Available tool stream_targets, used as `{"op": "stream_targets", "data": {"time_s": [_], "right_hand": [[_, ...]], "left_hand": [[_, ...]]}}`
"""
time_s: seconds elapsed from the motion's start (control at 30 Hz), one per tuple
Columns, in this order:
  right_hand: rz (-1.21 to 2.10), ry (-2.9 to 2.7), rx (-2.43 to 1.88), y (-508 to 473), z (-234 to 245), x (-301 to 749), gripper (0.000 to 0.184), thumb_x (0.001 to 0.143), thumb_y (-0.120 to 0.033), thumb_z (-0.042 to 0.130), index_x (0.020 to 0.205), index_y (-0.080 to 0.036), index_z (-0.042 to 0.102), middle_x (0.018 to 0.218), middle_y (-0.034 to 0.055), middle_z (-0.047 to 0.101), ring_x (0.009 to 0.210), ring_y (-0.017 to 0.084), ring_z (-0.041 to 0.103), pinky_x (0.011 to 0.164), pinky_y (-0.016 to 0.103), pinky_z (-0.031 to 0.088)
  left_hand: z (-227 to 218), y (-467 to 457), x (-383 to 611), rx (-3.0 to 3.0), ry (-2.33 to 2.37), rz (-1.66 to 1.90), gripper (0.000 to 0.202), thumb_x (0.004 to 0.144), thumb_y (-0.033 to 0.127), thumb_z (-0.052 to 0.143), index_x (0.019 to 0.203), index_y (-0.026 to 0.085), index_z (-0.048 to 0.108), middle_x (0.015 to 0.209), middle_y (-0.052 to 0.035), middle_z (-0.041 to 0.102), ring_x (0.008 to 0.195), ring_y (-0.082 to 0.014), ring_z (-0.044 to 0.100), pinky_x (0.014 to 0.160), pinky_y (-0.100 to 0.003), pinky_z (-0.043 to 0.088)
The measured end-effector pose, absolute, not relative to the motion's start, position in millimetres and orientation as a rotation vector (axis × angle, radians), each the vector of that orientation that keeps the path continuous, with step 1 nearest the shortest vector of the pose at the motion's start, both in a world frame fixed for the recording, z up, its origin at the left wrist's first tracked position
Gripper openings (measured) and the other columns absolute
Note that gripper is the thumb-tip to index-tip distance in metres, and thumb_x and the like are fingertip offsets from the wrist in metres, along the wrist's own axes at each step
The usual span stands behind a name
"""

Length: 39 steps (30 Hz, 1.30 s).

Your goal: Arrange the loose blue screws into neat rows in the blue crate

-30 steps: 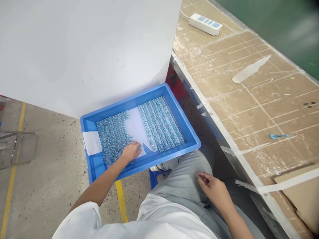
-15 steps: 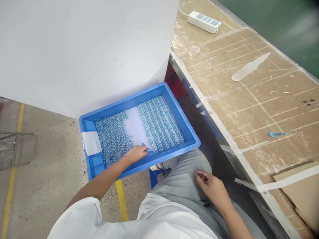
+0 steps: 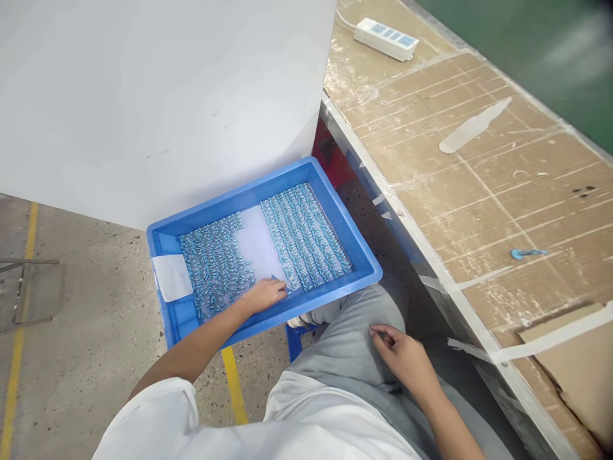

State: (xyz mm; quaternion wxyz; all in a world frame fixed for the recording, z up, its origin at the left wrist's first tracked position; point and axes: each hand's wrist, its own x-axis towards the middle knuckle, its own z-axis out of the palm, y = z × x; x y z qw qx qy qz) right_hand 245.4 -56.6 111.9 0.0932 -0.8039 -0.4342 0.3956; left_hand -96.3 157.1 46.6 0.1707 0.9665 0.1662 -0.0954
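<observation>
A blue plastic tray [image 3: 306, 314] sits tilted in view, its front side by my knees. Inside, small blue pointed pieces [image 3: 215, 262] lie packed on the left, and neater slanted rows [image 3: 306, 236] fill the right. A bare pale strip [image 3: 258, 239] of the lining separates them. My left hand [image 3: 265, 295] reaches over the tray's near wall, fingers closed at the lower end of the right rows. What its fingertips pinch is too small to make out. Above my grey-trousered thigh [image 3: 345, 326], my right hand [image 3: 405, 358] is loosely closed, with nothing visible in it.
A cardboard-covered bench [image 3: 479, 211] runs along the right, carrying a white power strip [image 3: 385, 39] and a blue item [image 3: 527, 253]. Behind the tray stands a large white panel [image 3: 167, 96]. A white paper label [image 3: 172, 278] hangs over the tray's left wall.
My left hand has shifted slightly right along the near end of the rows. The right hand keeps its pose. The whole view has moved a little.
</observation>
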Motion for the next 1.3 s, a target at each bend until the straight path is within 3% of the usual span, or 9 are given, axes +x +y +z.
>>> {"op": "stream_targets", "data": {"time_s": [0.23, 0.4, 0.9, 1.3], "right_hand": [[1.162, -1.296, -2.377, -57.2, 110.6, 246.7, 0.052, 0.082, -0.06, 0.046, 0.099, -0.019, 0.073, 0.058, -0.0012, 0.053, 0.054, 0.016, 0.053, 0.06, 0.029, 0.042], [1.176, -1.305, -2.371, -58.1, 108.7, 247.1, 0.051, 0.083, -0.059, 0.045, 0.101, -0.019, 0.072, 0.059, -0.0007, 0.054, 0.055, 0.017, 0.053, 0.06, 0.029, 0.041], [1.186, -1.261, -2.395, -54.2, 116.4, 243.6, 0.054, 0.08, -0.06, 0.044, 0.101, -0.019, 0.073, 0.058, -0.0013, 0.053, 0.054, 0.016, 0.052, 0.058, 0.029, 0.04], [1.201, -1.274, -2.379, -53.8, 113.7, 244.0, 0.051, 0.081, -0.059, 0.045, 0.1, -0.019, 0.071, 0.059, -0.0015, 0.053, 0.055, 0.017, 0.053, 0.06, 0.029, 0.042]], "left_hand": [[48.8, 155.1, -92.1, 2.606, 0.5, -0.203, 0.017, 0.097, 0.022, 0.052, 0.099, 0.021, 0.069, 0.103, -0.0063, 0.067, 0.086, -0.0161, 0.061, 0.08, -0.03, 0.047], [59.2, 156.0, -80.5, 2.348, 0.715, -0.174, 0.024, 0.1, 0.033, 0.047, 0.108, 0.026, 0.068, 0.104, -0.0019, 0.067, 0.095, -0.0152, 0.062, 0.086, -0.027, 0.047], [37.1, 153.3, -64.2, 2.471, 0.686, -0.287, 0.029, 0.1, 0.031, 0.045, 0.106, 0.027, 0.072, 0.104, -0.0035, 0.057, 0.079, -0.0127, 0.054, 0.069, -0.024, 0.042], [35.1, 152.5, -70.0, 2.498, 0.726, -0.244, 0.027, 0.099, 0.027, 0.045, 0.104, 0.026, 0.071, 0.103, -0.0041, 0.058, 0.077, -0.0127, 0.056, 0.068, -0.024, 0.044]]}}
